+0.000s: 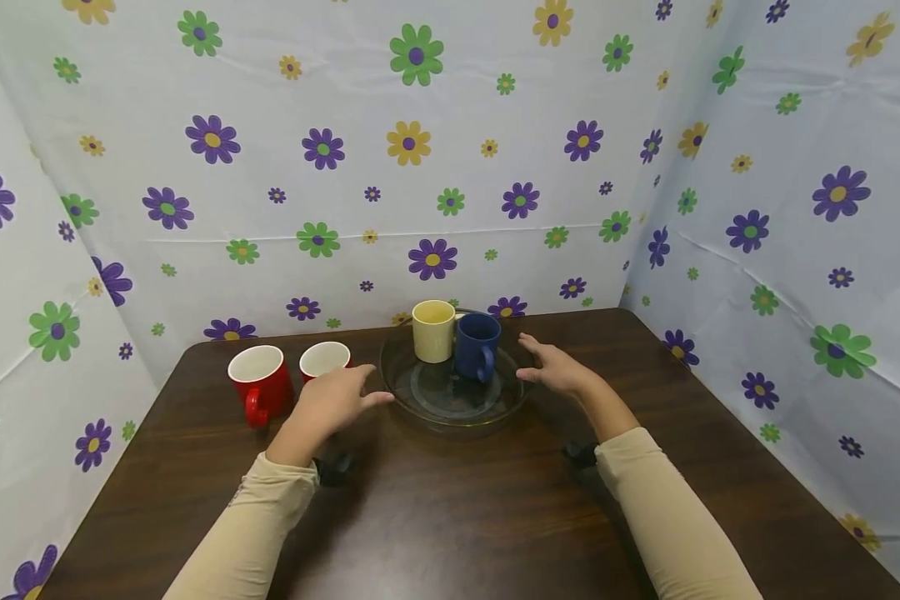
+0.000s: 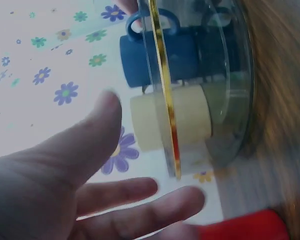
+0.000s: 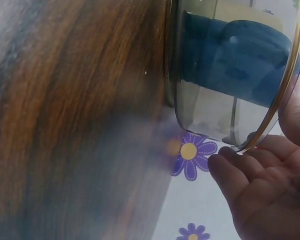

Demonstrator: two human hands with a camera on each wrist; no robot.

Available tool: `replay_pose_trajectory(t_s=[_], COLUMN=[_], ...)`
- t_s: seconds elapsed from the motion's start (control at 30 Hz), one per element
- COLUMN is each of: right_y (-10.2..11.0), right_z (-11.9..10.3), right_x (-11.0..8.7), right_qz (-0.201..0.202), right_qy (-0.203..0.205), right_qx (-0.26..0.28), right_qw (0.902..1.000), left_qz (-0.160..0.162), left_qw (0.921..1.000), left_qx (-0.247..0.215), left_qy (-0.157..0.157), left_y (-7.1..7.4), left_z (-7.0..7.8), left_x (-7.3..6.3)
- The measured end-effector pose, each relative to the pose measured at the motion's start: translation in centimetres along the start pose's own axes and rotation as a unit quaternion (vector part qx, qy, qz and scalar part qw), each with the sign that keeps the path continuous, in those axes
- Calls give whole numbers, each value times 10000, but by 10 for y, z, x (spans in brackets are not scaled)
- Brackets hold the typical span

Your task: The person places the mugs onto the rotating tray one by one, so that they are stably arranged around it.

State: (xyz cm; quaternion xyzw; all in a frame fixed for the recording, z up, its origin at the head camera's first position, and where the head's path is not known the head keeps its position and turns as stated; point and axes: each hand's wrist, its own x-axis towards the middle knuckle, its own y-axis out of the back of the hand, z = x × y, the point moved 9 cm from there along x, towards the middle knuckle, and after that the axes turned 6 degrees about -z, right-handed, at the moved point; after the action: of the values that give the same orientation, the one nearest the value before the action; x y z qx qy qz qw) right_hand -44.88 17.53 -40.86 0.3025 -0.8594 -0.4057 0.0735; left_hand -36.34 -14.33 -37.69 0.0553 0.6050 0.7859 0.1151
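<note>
A clear round glass bowl (image 1: pixel 435 397) stands on the table and bears two mugs. The pale yellow mug (image 1: pixel 432 340) is upright at its back, and the dark blue mug (image 1: pixel 472 346) stands upright to the right of that, handle toward the front right. My left hand (image 1: pixel 333 404) is at the bowl's left side, thumb and fingers spread apart, a gap showing before the rim in the left wrist view. On the opposite side, my right hand (image 1: pixel 562 371) has its thumb (image 3: pixel 294 117) right at the rim and its loosely bent fingers (image 3: pixel 230 177) by the outer wall.
Two red mugs with white insides stand left of the bowl: one (image 1: pixel 273 387) farther left, handle forward, the other (image 1: pixel 326 359) partly behind my left hand. Flower-patterned sheets (image 1: pixel 375 167) rise behind and beside the dark wooden table (image 1: pixel 450 517).
</note>
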Motion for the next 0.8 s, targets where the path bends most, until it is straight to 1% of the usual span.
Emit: replay_pose_trajectory(t_s=[0.03, 0.1, 0.17, 0.23, 0.3, 0.37, 0.43, 0.5, 0.6, 0.7, 0.8], right_y=[0, 1, 1, 2, 2, 3, 3, 4, 2, 1, 0], right_z=[0, 0, -1, -1, -1, 0, 0, 1, 2, 3, 5], right_x=[-1, -1, -2, -2, -2, -2, -1, 0, 0, 0, -1], right_qz=[20, 35, 18, 26, 26, 42, 57, 81, 79, 61, 63], right_qy=[10, 30, 65, 78, 96, 93, 90, 110, 134, 120, 108], right_qx=[9, -2, -8, -8, 0, 48, 72, 85, 98, 132, 163], right_qw=[10000, 10000, 10000, 10000, 10000, 9999, 9999, 9999, 9998, 9998, 9998], left_qz=[219, 545, 699, 754, 647, 508, 380, 318, 240, 123, 88], left_qw=[9996, 9974, 9942, 9903, 9873, 9855, 9843, 9837, 9846, 9866, 9868], left_qx=[118, 225, 200, 178, 152, 166, 183, 187, 114, -16, -124], left_qy=[97, 404, 793, 1153, 1446, 1612, 1715, 1757, 1725, 1629, 1614], left_y=[6, 17, 23, 26, 26, 23, 21, 18, 15, 11, 10], left_z=[-2, -10, -20, -29, -37, -42, -46, -50, -56, -60, -63], left_x=[-4, -11, -19, -26, -31, -34, -36, -37, -35, -32, -30])
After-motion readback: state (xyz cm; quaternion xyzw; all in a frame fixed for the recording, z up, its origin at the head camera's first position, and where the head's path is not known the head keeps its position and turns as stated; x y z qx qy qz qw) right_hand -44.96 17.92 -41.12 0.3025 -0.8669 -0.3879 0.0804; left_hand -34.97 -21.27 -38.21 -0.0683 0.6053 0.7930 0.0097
